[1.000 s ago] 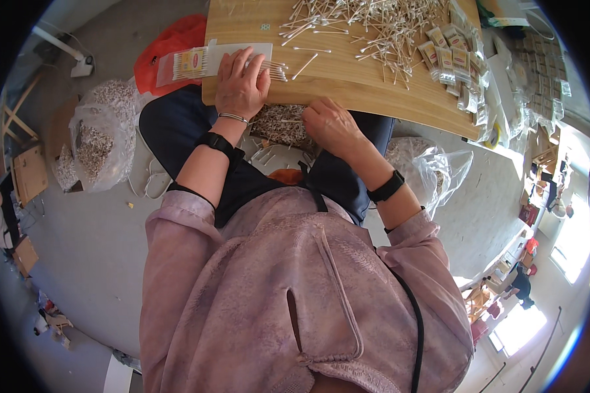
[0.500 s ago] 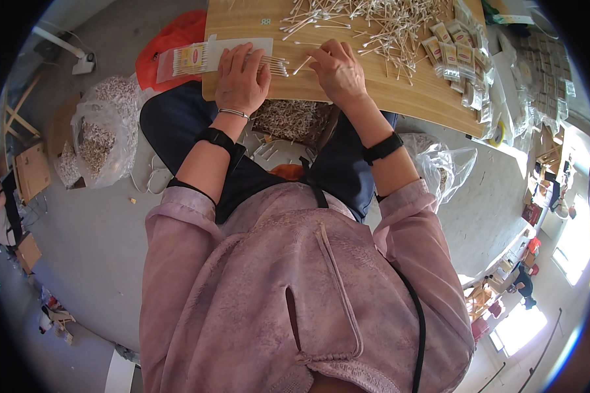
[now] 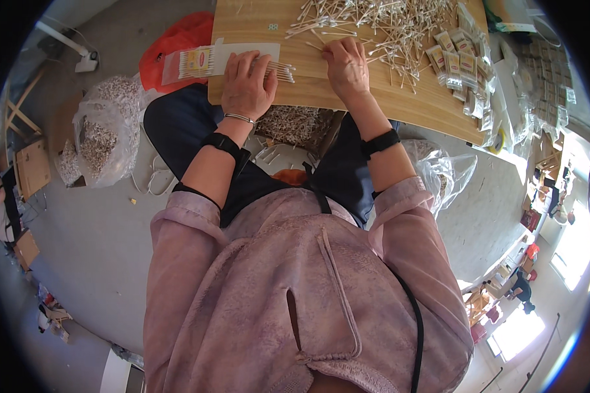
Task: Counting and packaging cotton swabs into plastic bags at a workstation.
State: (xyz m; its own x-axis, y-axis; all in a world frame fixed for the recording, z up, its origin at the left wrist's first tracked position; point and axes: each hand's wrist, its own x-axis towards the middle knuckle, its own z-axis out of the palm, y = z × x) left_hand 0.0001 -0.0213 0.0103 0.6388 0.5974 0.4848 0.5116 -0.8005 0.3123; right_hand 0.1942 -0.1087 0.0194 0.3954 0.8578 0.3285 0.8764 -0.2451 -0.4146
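My left hand lies over a row of cotton swabs on a white sheet, its fingers bent down onto them. The swab tips stick out past the right side of its thumb. Left of that hand is a clear packet with swabs and a yellow label. My right hand is closed at the fingertips, above the table to the right. A single cotton swab reaches out from its fingertips; the exact grip is hidden by the fingers.
A large heap of loose swabs covers the table's far side, with several labelled packets to its right. Below the table edge is a box of swabs. Bags of swabs stand at left beside a red bag.
The swab that my right hand held pointing toward the row is no longer between the hands. The right hand has moved slightly right and up, to another swab. My left hand remains on the row.
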